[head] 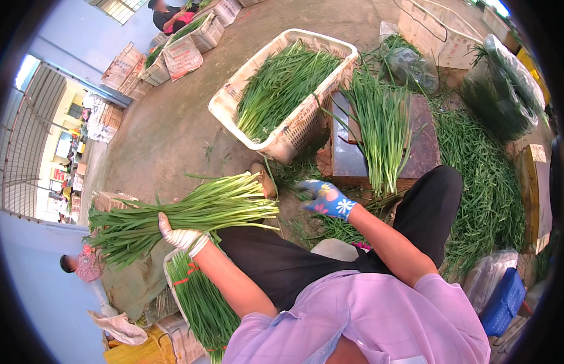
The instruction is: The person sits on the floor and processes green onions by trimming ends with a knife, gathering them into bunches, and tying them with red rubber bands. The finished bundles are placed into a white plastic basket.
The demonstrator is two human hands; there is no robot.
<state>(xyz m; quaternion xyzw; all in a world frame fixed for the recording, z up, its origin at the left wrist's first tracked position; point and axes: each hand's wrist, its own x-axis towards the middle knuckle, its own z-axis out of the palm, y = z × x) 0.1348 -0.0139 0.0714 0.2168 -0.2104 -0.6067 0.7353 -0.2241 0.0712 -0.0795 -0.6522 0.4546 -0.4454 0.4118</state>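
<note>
My left hand (177, 232), in a pale striped glove, grips a thick bunch of garlic chives (204, 204). Its pale stem ends point right and the green leaves hang to the left. Clear of the bunch, my right hand (325, 199) wears a blue flowered glove and holds nothing that I can see; its fingers look slightly blurred and spread. Just beyond it, a loose pile of chives (379, 132) lies on a low dark board (423, 136), stems towards me. A white plastic crate (282, 141) of loose chives stands to the left of the board.
Trimmed leaves (477, 191) cover the floor at the right. Bundles tied with red bands (200, 295) fill a crate at my left. Plastic bags of greens (500, 91) stand at the upper right, near a blue package (504, 302). Two people sit farther off.
</note>
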